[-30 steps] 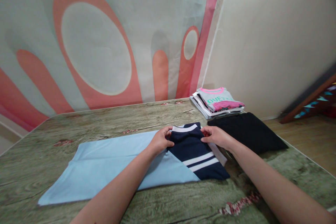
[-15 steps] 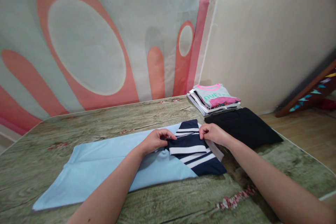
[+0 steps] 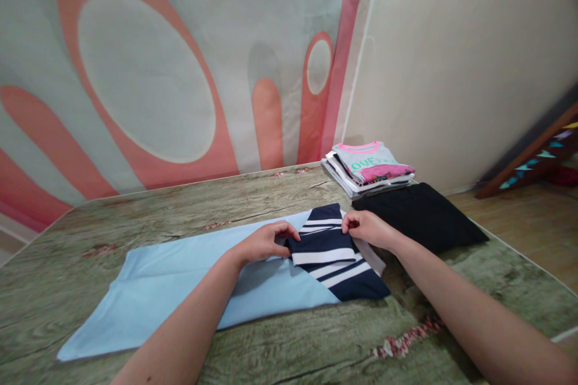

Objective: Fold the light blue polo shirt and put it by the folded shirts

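Between the forearms, the near tabletop offers passage beside the blue garment; to the right, the black garment and clothes stack obstruct.

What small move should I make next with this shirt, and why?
I'd probably smooth the navy flap flat. It lies folded on the shirt, its white band toward you, and your left hand and right hand are at its two ends, so pressing it down seems the shortest move.
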{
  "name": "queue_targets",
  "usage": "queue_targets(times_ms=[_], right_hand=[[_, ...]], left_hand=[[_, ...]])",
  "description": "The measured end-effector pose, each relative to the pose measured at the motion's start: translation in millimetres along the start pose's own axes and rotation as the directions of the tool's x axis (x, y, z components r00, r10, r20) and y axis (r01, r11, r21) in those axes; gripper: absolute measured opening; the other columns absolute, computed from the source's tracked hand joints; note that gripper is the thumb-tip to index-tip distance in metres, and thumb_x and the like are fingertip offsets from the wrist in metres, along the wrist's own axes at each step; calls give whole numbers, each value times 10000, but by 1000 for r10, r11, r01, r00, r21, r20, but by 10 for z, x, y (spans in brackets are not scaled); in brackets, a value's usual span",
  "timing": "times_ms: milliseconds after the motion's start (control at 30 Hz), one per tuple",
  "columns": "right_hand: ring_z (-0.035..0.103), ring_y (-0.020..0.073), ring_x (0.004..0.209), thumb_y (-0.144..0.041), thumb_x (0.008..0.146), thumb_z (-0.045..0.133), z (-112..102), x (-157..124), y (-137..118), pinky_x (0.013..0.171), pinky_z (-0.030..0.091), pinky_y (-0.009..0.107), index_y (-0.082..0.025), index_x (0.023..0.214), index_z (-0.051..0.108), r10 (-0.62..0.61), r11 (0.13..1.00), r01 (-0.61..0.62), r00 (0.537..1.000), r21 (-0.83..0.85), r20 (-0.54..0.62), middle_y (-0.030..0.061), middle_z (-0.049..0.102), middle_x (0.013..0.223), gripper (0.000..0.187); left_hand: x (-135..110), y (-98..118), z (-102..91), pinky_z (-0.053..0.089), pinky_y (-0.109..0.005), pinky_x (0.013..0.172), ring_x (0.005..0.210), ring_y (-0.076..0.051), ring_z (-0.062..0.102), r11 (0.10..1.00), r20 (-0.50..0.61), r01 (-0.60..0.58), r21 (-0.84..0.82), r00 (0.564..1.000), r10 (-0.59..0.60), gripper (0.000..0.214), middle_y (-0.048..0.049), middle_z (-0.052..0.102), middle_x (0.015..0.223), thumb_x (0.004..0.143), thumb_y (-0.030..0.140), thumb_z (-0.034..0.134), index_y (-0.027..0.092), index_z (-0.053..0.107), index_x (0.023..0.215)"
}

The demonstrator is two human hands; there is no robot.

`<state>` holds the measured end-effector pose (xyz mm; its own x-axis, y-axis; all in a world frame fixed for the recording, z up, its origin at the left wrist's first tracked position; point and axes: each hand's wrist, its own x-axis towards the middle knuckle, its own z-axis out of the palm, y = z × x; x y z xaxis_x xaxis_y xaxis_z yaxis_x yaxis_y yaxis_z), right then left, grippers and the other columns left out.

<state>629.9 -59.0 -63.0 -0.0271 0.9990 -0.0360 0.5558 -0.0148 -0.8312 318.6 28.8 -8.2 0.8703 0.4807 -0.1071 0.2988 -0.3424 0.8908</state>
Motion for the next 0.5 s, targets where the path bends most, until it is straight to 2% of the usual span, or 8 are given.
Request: queue_targets(times_ms=[133,200,267,367,500], right_hand=[[474,118,606,-78,642,507,-1,-11,-16,555,350,219,-159,795,638,-48,999,48,999,1,8,-30,545,654,217],[504,127,677,-55,649,514,-29,-50,-90,618,396,230,-165,866,649,-148,988,148,989,-33,10,-9,565,762,279],[535,150,820,-15,643,506,-72,-117,-218,739,434,258,-183,949,658,-283,952,286,958,-107,42,22,566,918,380],[509,188,1004,40,621,485,-130,-239,-443,896,417,316,-218,997,662,-412,862,438,898,-254,152,46,529,1044,489],[501,195,1013,65,608,478,-125,-325,-588,920,408,336,-222,893,668,-435,792,508,859,-340,270,40,542,1052,447]], left_hand=[[9,3,33,440,-322,902,971,-187,585,999,-1,-19,33,1000,19,409,-29,635,1041,669,127,676,182,622,1070],[-1,26,51,443,-326,901,976,-188,571,991,-22,-63,118,998,66,448,-28,620,1063,690,156,682,197,588,1126],[-22,93,73,442,-330,898,990,-193,547,952,-34,-134,274,988,149,454,-25,598,1076,694,136,666,218,577,1132],[-59,270,131,418,-332,906,1037,-205,510,812,13,-235,534,963,271,448,-28,576,1108,671,28,601,240,591,1066],[-95,426,283,393,-336,836,975,-208,520,589,68,-238,773,953,296,335,-23,614,1002,713,-26,532,226,584,929]])
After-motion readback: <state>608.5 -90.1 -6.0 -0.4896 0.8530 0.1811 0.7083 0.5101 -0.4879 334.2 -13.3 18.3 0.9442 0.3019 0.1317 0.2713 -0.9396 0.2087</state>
